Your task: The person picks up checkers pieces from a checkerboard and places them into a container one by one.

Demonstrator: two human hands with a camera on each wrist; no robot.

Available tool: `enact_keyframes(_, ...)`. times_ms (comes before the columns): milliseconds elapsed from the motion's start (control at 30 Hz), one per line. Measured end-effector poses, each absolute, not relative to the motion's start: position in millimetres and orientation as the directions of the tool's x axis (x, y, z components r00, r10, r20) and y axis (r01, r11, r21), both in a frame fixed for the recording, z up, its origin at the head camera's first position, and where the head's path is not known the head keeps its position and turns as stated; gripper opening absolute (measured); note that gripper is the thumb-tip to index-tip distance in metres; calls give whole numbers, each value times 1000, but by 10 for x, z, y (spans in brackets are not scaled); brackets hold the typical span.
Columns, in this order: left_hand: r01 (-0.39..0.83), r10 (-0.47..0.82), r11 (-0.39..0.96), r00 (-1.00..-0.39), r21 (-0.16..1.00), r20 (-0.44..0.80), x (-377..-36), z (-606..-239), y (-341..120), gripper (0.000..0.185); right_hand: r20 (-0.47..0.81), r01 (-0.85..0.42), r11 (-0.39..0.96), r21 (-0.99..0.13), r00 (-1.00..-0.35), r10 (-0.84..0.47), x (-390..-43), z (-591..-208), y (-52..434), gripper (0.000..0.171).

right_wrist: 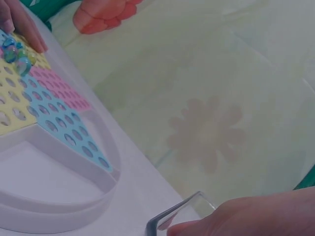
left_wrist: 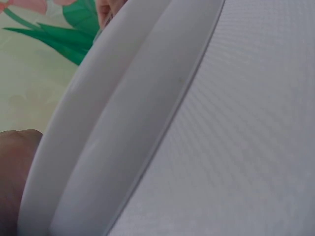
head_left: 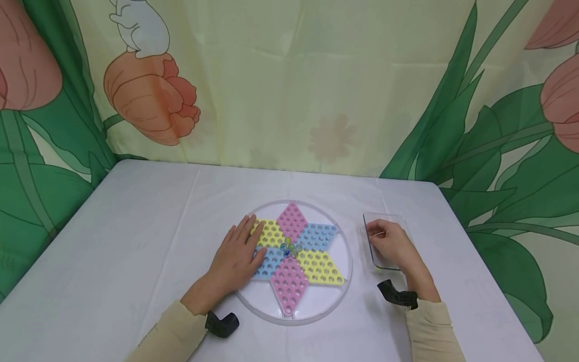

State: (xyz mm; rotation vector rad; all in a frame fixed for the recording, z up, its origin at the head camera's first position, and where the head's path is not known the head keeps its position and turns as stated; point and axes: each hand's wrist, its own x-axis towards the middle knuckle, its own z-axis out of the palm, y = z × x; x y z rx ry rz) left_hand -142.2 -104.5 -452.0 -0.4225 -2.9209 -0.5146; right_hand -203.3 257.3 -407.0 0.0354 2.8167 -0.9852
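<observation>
My left hand (head_left: 237, 256) rests flat, fingers spread, on the left side of a Chinese checkers board (head_left: 291, 236). The board is a star of pink, yellow and blue holed sections inside a round clear-white rim. Several glass marbles (head_left: 290, 248) cluster at its centre and also show in the right wrist view as marbles (right_wrist: 19, 59). On the right, my right hand (head_left: 393, 241) is over a clear plastic box (head_left: 386, 261), its bent fingers and thumb reaching down inside the left rim. I cannot tell whether the fingertips hold anything.
Both stand on a table (head_left: 135, 241) with a white cloth, the box just right of the board. A curtain (head_left: 289, 90) printed with tulips and a rabbit hangs behind the table. The round rim (left_wrist: 113, 98) fills much of the left wrist view.
</observation>
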Motion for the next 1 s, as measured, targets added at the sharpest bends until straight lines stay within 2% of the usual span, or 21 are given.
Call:
enact_keyframes(367,309,253,898,-945,315,206,-1406,-4524,-1046,63,-144,51,809,-586,-989,-43,-1995,-4031,2554,31)
enact_keyframes(633,307,253,897,-947,319,200,-1409,-4529,-1050,63,-136,77,787,-612,-991,-9,-1969,-3922,2561,30)
enact_keyframes(767,309,253,897,-945,317,206,-1416,-4528,-1049,63,-63,55,762,-645,-998,19,-1941,-3853,2556,28)
enact_keyframes(1000,304,247,896,-947,324,206,-1416,-4532,-1043,63,122,-92,707,-701,-993,-8,-1891,-3757,2455,22)
